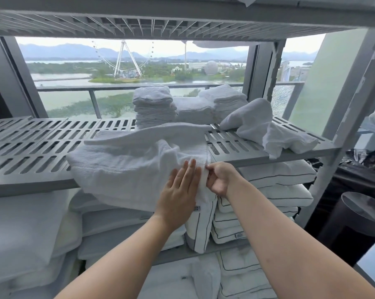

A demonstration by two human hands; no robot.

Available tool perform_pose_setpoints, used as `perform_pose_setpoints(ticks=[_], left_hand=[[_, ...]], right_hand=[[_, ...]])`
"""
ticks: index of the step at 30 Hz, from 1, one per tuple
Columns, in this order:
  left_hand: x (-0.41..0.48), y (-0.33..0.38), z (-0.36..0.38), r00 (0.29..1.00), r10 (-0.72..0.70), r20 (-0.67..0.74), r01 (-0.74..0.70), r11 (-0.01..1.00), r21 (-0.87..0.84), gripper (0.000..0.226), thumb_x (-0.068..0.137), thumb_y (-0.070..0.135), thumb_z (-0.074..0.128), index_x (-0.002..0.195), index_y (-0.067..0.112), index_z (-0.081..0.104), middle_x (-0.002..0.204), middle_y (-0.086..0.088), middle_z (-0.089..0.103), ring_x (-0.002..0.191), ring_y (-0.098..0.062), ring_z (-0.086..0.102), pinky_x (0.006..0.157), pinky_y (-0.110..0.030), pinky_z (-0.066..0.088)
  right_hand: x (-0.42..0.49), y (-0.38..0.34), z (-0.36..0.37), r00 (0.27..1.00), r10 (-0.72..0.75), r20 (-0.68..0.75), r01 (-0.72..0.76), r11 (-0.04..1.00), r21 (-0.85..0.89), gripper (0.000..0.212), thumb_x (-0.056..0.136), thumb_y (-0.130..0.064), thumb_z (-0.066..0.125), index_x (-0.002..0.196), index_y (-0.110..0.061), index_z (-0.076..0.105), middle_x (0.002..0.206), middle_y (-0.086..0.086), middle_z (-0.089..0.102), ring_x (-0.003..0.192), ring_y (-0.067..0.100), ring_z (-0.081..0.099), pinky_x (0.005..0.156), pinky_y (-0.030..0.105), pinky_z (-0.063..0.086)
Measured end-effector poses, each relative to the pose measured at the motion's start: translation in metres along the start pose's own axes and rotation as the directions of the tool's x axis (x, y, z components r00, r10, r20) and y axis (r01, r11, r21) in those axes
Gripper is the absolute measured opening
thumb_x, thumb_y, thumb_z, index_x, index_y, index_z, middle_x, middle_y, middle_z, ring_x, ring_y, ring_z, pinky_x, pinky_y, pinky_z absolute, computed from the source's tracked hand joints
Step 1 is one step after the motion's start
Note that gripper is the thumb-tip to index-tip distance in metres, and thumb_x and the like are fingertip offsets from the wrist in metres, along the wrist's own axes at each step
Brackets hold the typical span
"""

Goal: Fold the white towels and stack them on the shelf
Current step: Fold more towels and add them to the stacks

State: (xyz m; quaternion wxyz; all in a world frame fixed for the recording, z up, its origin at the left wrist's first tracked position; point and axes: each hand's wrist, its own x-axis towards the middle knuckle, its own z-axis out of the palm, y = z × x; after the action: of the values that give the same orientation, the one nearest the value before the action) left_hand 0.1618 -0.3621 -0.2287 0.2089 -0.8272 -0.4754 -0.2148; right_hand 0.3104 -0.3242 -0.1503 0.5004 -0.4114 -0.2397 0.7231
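A towel point(135, 160) draped over the shelf point(31, 147) edge.
left hand point(178, 186) presses it flat-fingered; right hand point(219, 180) pinches its edge. stacks point(154, 106) at 12 o'clock, crumpled towel point(268, 130) at 2.

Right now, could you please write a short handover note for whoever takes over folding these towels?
Left hand: flat, fingers straight, pressing on the towel in work.
Right hand: pinching that towel's right edge.
Towel in work: lies rumpled on the slatted shelf, its front hanging over the shelf's edge; not yet neatly folded.
Done: folded stacks stand at the back of the shelf.
Left: finish this fold, stack it, then fold the loose towels heaped at the shelf's right end.
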Motion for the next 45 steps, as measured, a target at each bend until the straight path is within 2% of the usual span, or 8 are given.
perform_pose_setpoints(ticks=[4, 13, 21, 26, 33, 36, 42, 45], left_hand=[[0.004, 0.000, 0.001, 0.998, 0.043, -0.036, -0.045, 0.997, -0.067, 0.064, 0.091, 0.009, 0.036, 0.153, -0.005, 0.027, 0.162, -0.023, 0.020, 0.151, -0.036, 0.019, 0.116, -0.051, 0.033], [-0.001, -0.006, -0.005, 0.998, 0.062, -0.010, -0.062, 0.988, -0.143, 0.065, 0.089, 0.007, 0.020, 0.152, -0.008, 0.025, 0.161, -0.025, 0.019, 0.150, -0.034, 0.020, 0.120, -0.044, 0.028], [-0.015, 0.008, -0.011, 0.994, 0.112, 0.018, -0.108, 0.982, -0.155, 0.069, 0.091, 0.005, 0.052, 0.153, -0.007, 0.023, 0.162, -0.025, 0.016, 0.152, -0.035, 0.013, 0.122, -0.047, 0.024], [-0.018, 0.017, -0.017, 0.994, 0.108, 0.030, -0.104, 0.988, -0.115, 0.067, 0.090, 0.004, 0.037, 0.154, -0.006, 0.020, 0.162, -0.025, 0.012, 0.153, -0.035, 0.009, 0.122, -0.047, 0.022], [-0.021, 0.016, -0.014, 0.989, 0.136, 0.053, -0.138, 0.990, 0.025, 0.072, 0.100, 0.032, 0.044, 0.154, -0.007, 0.017, 0.163, -0.025, 0.012, 0.153, -0.034, 0.010, 0.122, -0.045, 0.024], [-0.019, 0.017, -0.016, 0.993, 0.115, -0.034, -0.116, 0.992, -0.048, 0.060, 0.092, 0.000, 0.020, 0.151, -0.009, 0.027, 0.160, -0.027, 0.022, 0.151, -0.035, 0.020, 0.118, -0.043, 0.033], [-0.016, 0.023, -0.022, 0.997, 0.073, 0.008, -0.072, 0.994, -0.080, 0.059, 0.090, -0.001, 0.025, 0.147, -0.008, 0.037, 0.156, -0.027, 0.030, 0.147, -0.034, 0.030, 0.115, -0.040, 0.038], [-0.010, 0.026, -0.025, 0.997, 0.077, 0.001, -0.077, 0.991, -0.109, 0.059, 0.084, -0.007, 0.037, 0.143, -0.007, 0.046, 0.151, -0.024, 0.041, 0.141, -0.030, 0.042, 0.110, -0.037, 0.044]], right_hand=[[-0.002, 0.002, -0.007, 1.000, -0.019, 0.017, 0.019, 1.000, -0.009, 0.027, 0.101, 0.002, 0.039, 0.090, 0.004, 0.064, 0.070, 0.011, 0.069, 0.058, 0.016, 0.069, 0.050, 0.024, 0.056], [0.000, 0.034, -0.035, 0.990, -0.040, 0.136, 0.093, 0.907, -0.410, 0.022, 0.103, -0.017, 0.051, 0.107, -0.008, 0.070, 0.094, 0.012, 0.073, 0.079, 0.024, 0.070, 0.072, 0.039, 0.059], [0.005, 0.007, -0.013, 0.991, -0.129, 0.024, 0.124, 0.859, -0.497, 0.033, 0.098, -0.002, 0.042, 0.088, -0.012, 0.072, 0.073, 0.009, 0.071, 0.056, 0.020, 0.066, 0.055, 0.034, 0.059], [0.006, 0.003, -0.009, 0.992, -0.117, -0.040, 0.081, 0.855, -0.512, 0.037, 0.095, 0.000, 0.040, 0.076, -0.012, 0.070, 0.071, 0.009, 0.071, 0.060, 0.023, 0.066, 0.063, 0.039, 0.060], [0.000, 0.005, -0.015, 0.991, -0.063, -0.120, 0.007, 0.910, -0.415, 0.046, 0.100, -0.001, 0.035, 0.068, -0.012, 0.066, 0.054, 0.005, 0.067, 0.041, 0.015, 0.063, 0.040, 0.025, 0.051], [-0.001, 0.006, -0.014, 0.992, -0.049, -0.117, 0.002, 0.928, -0.372, 0.039, 0.104, -0.008, 0.036, 0.082, -0.008, 0.069, 0.064, 0.008, 0.072, 0.050, 0.018, 0.069, 0.045, 0.028, 0.055], [-0.007, 0.027, -0.026, 0.992, -0.092, -0.090, 0.062, 0.955, -0.290, 0.046, 0.100, -0.044, 0.050, 0.101, -0.005, 0.073, 0.093, 0.015, 0.077, 0.080, 0.026, 0.075, 0.066, 0.035, 0.061], [-0.011, 0.044, -0.028, 0.994, -0.081, -0.078, 0.055, 0.956, -0.287, 0.035, 0.096, -0.036, 0.060, 0.110, -0.006, 0.073, 0.107, 0.016, 0.075, 0.100, 0.031, 0.072, 0.090, 0.046, 0.058]])
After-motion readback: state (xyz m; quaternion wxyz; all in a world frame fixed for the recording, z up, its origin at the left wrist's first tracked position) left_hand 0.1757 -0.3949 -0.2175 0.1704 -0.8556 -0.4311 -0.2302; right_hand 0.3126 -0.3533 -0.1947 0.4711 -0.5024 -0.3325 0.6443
